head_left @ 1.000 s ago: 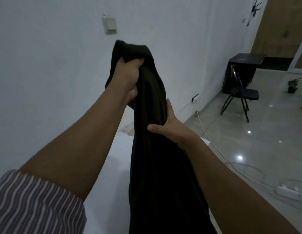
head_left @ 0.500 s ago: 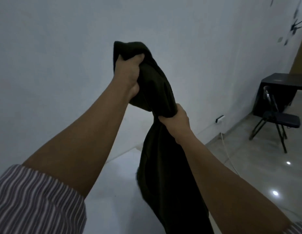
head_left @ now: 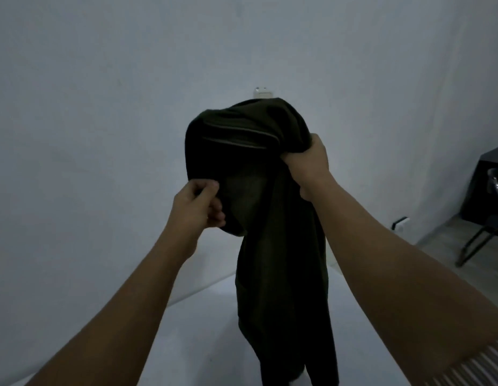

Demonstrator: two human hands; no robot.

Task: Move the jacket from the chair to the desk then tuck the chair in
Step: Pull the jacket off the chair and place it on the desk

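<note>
The dark jacket [head_left: 270, 218], soft and limp, hangs over the near white desk [head_left: 197, 330], pinched at a left fold by the left hand [head_left: 199, 206] and fisted by the right hand [head_left: 307, 165]; judged light, best held bunched near the top.

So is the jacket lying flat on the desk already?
No, both the left hand and the right hand grip the dark jacket up in the air, and it hangs down over the white desk.

Jacket [head_left: 273, 246] dark matt cloth (zip trim faintly shiny); desk [head_left: 200, 330] smooth white.
</note>
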